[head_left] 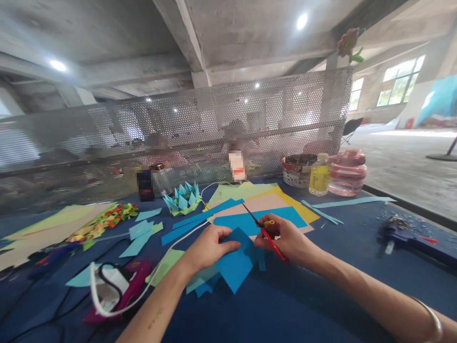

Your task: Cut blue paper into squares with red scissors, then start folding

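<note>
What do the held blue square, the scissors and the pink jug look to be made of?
Blue square: probably paper or thin card; matte, with crisp edges. Scissors: red and yellow handles, apparently smooth plastic; thin, dark blades, likely metal. Pink jug: likely plastic, glossy and see-through in its body, though tinted glass can't be excluded.

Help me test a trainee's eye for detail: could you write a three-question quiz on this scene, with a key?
1. Which hand holds the scissors?
2. True or false: in the picture, the yellow bottle stands between the basket and the pink bottle.
3. What colour is the paper in the left hand? A) yellow B) blue C) pink

Key: 1. The right hand. 2. True. 3. B.
</note>
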The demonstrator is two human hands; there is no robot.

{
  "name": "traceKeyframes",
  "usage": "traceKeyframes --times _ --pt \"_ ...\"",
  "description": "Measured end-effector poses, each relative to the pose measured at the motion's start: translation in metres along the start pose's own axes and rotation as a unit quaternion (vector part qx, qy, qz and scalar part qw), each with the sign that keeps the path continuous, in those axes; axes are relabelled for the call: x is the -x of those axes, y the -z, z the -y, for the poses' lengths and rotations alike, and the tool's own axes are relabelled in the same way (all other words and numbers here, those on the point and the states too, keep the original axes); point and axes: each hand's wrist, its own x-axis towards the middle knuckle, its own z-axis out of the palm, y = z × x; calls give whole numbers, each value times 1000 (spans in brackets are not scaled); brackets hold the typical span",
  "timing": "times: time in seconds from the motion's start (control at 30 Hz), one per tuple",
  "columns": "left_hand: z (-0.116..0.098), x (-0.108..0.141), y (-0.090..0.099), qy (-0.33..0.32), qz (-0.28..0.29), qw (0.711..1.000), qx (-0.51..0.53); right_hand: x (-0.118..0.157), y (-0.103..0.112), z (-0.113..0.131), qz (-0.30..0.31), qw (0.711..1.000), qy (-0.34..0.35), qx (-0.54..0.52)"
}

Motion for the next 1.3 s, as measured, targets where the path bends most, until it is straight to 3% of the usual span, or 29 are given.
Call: traceKeyframes --times 0.17,0.3,0.43,0.6,0.73,0.87,1.0,1.13,1.3 --pt "4 -6 -17 -2 4 999 42 3 -2 1 20 1000 -6 -3" --pt "24 -20 -1 34 -131 989 -61 -5 6 -6 -38 999 5 -4" --pt "50 -38 17 76 -194 967 -148 -12 16 -10 -108 994 -16 -26" --pt "63 -52 15 71 -156 959 -227 -11 20 -4 -130 989 -53 -46" --pt "63 -57 14 47 -123 959 -252 -9 20 -1 -125 989 -55 -61" --pt "59 -61 18 40 -124 959 -253 -9 21 -1 -119 989 -54 -66" --pt "52 -65 18 50 -149 964 -212 -10 23 -3 -116 989 -49 -72" --pt "41 -62 14 69 -166 978 -107 -11 23 -4 -124 988 -51 -82" --pt "26 -49 -2 88 -82 985 120 -10 21 -1 -130 986 -66 -81"
